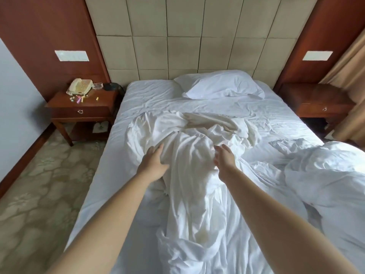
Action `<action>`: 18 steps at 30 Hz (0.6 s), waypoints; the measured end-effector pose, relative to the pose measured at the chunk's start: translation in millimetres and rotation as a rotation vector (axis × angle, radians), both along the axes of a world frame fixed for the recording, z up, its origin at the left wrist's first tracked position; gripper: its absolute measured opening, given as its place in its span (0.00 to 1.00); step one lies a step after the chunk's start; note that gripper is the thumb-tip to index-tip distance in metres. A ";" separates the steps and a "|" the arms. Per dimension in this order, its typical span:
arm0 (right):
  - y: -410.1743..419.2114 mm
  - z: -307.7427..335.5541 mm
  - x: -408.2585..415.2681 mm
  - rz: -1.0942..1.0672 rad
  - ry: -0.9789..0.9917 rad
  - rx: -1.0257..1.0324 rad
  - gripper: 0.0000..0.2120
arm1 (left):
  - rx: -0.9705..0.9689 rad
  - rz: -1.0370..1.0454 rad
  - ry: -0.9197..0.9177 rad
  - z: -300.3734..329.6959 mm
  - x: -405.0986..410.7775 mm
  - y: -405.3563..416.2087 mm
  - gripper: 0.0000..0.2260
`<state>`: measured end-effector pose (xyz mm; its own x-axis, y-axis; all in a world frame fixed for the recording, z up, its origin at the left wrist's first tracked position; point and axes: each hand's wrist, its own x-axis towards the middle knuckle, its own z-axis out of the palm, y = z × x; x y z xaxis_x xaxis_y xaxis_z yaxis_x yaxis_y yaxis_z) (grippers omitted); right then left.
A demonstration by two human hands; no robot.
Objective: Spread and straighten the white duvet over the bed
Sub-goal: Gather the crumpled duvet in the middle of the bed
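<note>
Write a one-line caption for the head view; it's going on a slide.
Left hand grips the bunched white duvet mid-bed while the open right hand reaches beside it.

No text, label, brand, number or sign can be read anywhere in view.
</note>
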<state>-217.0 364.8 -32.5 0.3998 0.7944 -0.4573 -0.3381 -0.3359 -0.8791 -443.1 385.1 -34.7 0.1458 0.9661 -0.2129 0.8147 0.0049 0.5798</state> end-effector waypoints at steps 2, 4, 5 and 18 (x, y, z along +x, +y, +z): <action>-11.4 -3.7 -2.0 0.010 -0.032 -0.018 0.30 | -0.021 -0.051 0.048 -1.6 5.9 -12.3 0.36; -24.9 2.2 -6.6 0.017 -0.058 -0.020 0.28 | -0.044 -0.056 0.071 0.7 6.5 -22.1 0.36; -31.9 6.8 -8.7 0.019 -0.067 -0.023 0.28 | -0.043 -0.056 0.079 2.4 5.0 -26.4 0.36; -203.8 33.3 -39.2 0.258 -0.337 -0.095 0.30 | -0.093 -0.069 0.170 13.5 -39.1 -164.7 0.38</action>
